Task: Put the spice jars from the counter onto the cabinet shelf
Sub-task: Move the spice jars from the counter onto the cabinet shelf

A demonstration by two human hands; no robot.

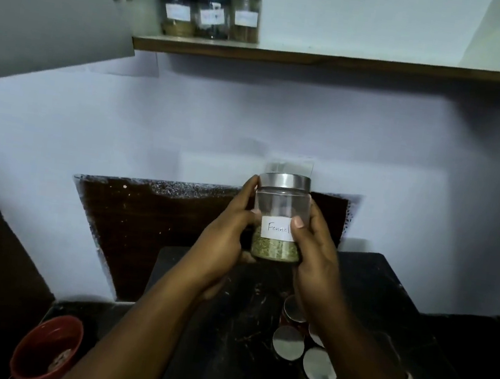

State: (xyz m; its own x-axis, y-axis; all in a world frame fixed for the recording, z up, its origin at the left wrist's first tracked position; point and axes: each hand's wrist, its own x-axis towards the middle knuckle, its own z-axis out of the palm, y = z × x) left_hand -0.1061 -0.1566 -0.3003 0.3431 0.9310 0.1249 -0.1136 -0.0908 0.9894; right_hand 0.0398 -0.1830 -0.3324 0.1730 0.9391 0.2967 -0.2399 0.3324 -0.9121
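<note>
I hold a clear glass jar point(281, 205) with a steel lid and a white label reading "Fennel", green seeds at its bottom, upright above the counter. My left hand point(223, 239) grips its left side and my right hand point(312, 260) grips its right side, thumb on the label. On the cabinet shelf point(336, 62) up left stand three labelled jars: two with dark lids point(177, 8) point(211, 12) and one with a steel lid point(245, 14). Several steel-lidded jars point(288, 342) stand on the dark counter point(387, 288) under my right forearm.
The open cabinet door point(53, 7) hangs at upper left, its hinge near the shelf's left end. A red cup point(46, 350) sits at the counter's lower left. The shelf is bare to the right of the three jars. A bracelet circles my right wrist.
</note>
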